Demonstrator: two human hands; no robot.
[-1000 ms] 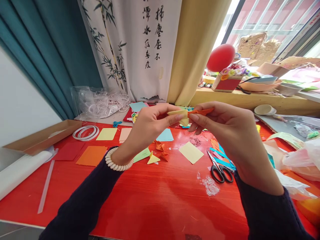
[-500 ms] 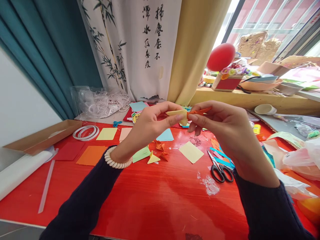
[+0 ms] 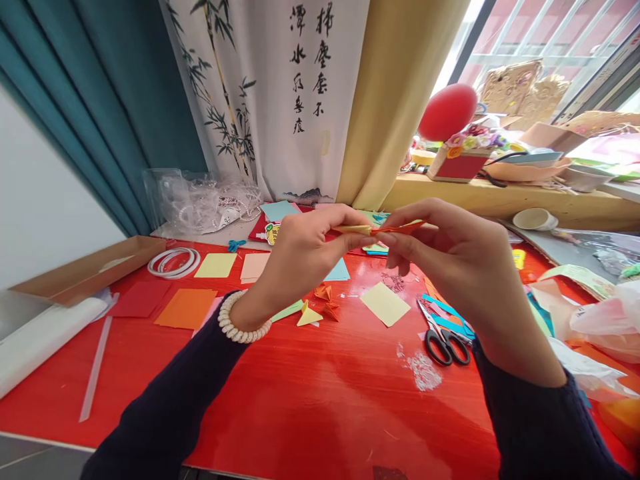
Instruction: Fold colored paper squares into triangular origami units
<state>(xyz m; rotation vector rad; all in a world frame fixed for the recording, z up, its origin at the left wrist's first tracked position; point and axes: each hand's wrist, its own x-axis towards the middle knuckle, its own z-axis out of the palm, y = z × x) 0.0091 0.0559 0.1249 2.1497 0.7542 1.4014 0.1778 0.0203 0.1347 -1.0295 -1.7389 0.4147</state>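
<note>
My left hand (image 3: 320,241) pinches a folded yellow paper piece (image 3: 353,229) between thumb and fingers. My right hand (image 3: 445,250) grips a folded orange paper piece (image 3: 407,228) by its edge. The two pieces meet end to end above the table; whether one is tucked inside the other is hidden by my fingertips. Below my hands lie small folded orange pieces (image 3: 324,292), a folded yellow piece (image 3: 309,313) and a flat pale yellow paper square (image 3: 385,304).
Black-handled scissors (image 3: 447,345) lie on the red table (image 3: 310,400) beside blue paper strips. Orange sheets (image 3: 186,309), red sheets (image 3: 139,299) and white rings (image 3: 174,263) sit at the left, near a cardboard tray (image 3: 90,270). Crumpled plastic (image 3: 607,313) lies at the right.
The yellow piece has tilted flatter, now showing as a thin edge in line with the orange piece. My hands stay close together, and the view has shifted slightly.
</note>
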